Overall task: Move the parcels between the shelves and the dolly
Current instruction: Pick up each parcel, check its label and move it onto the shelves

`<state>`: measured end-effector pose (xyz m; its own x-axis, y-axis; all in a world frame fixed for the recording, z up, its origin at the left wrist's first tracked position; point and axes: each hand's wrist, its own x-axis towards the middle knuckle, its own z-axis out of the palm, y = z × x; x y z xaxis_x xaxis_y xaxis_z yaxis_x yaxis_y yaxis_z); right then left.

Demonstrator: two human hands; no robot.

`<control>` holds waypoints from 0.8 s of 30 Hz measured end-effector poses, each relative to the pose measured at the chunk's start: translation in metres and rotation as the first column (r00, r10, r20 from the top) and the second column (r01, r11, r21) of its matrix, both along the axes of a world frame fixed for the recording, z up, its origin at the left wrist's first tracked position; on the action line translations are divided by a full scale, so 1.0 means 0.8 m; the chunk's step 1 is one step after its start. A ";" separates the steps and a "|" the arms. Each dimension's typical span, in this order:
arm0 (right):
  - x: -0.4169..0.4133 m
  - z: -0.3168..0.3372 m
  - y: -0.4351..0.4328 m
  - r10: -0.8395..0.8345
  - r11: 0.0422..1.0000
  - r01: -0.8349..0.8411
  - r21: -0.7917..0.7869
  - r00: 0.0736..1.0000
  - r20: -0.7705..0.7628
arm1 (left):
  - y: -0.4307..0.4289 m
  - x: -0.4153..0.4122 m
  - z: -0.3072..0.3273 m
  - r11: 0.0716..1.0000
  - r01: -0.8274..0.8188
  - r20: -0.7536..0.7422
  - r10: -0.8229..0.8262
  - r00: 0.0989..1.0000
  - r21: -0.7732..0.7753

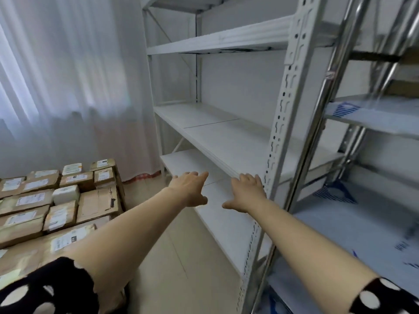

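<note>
The left hand (189, 189) and right hand (246, 192) stretch toward the white metal shelves (226, 141), fingers spread wide, holding nothing. Brown cardboard parcels (56, 200) sit stacked at lower left, well apart.

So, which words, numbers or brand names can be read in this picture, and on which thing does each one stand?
None can be read; every text is unreadable.
Shipping labels on the cardboard parcels: print too small and blurred.
Blue print on the pale sheet at the right: blurred, no letters can be made out.
Small sticker on the chrome post: too small to read.
</note>
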<state>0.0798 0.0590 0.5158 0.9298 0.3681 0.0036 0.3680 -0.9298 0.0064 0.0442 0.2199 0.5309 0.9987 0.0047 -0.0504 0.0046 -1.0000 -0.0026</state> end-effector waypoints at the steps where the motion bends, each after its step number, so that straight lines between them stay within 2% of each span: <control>1: -0.026 0.007 -0.017 -0.037 0.999 0.037 -0.007 0.999 0.025 | -0.015 -0.018 0.006 0.999 0.041 0.013 -0.041 0.999 0.002; 5: -0.126 0.050 -0.094 -0.162 0.985 0.168 -0.030 0.975 0.149 | -0.088 -0.082 0.045 0.974 0.224 0.098 -0.224 0.970 0.004; 9: -0.218 0.108 -0.182 -0.305 0.945 0.325 -0.043 0.920 0.245 | -0.180 -0.137 0.106 0.909 0.415 0.227 -0.410 0.883 0.028; 15: -0.353 0.192 -0.318 -0.545 0.807 0.591 -0.004 0.747 0.381 | -0.331 -0.224 0.186 0.775 0.631 0.330 -0.607 0.723 0.041; 24: -0.574 0.253 -0.530 -0.729 0.595 0.803 0.040 0.518 0.448 | -0.587 -0.397 0.254 0.550 0.831 0.419 -0.775 0.472 0.081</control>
<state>-0.3794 -0.3651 0.7181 0.7758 -0.4578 0.4343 -0.5578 -0.8192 0.1330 -0.2735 -0.2500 0.7339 0.4905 -0.7875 0.3730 -0.8282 -0.5545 -0.0815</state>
